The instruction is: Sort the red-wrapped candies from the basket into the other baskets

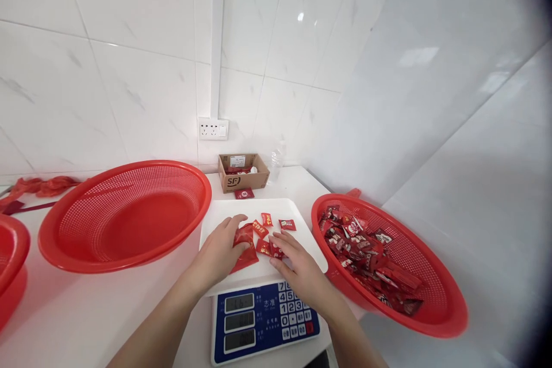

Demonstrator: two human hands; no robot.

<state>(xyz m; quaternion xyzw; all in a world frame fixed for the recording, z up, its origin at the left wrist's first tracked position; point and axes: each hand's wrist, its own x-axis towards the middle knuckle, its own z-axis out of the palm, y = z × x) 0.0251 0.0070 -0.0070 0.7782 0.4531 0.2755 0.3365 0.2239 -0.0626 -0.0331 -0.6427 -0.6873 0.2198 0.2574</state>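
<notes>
My left hand (219, 250) is closed on the edge of a red pouch (245, 259), its thumb lying across it, over the scale's white tray (297, 207). My right hand (297, 264) has its fingers bent around a small dark red packet (276, 250), with the thumb close to it. A red packet with yellow lettering (263, 248) lies between the two hands. Further back on the tray are another such packet (260, 229), a smaller upright-looking one (267, 219) and a red packet with a pale label (287, 224).
At right a red basket (448, 310) holds many red packets. A large red basket (56, 247) stands at left, part of another (19, 236) beside it. Behind the scale are a cardboard box (245, 183) and a dark red packet (244, 193). The scale's blue keypad panel (267, 325) faces me.
</notes>
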